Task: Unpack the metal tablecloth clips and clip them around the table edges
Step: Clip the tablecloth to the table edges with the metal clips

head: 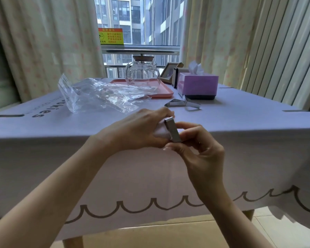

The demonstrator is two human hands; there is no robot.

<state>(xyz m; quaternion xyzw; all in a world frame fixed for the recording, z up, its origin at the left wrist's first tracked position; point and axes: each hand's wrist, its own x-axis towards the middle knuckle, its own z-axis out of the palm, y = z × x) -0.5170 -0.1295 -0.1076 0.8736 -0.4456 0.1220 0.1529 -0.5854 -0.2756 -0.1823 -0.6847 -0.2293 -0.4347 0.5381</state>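
A metal tablecloth clip stands at the near table edge, held between both hands. My right hand pinches its lower part with thumb and fingers. My left hand grips a bunched fold of the white tablecloth beside the clip. Two more metal clips lie loose on the lilac tablecloth behind my hands. The clear plastic bag lies crumpled at the back left. Clips sit on the left edge and the right edge.
A glass teapot stands on a pink tray at the back. To its right are a purple tissue box and a picture frame. Curtains hang on both sides of the window.
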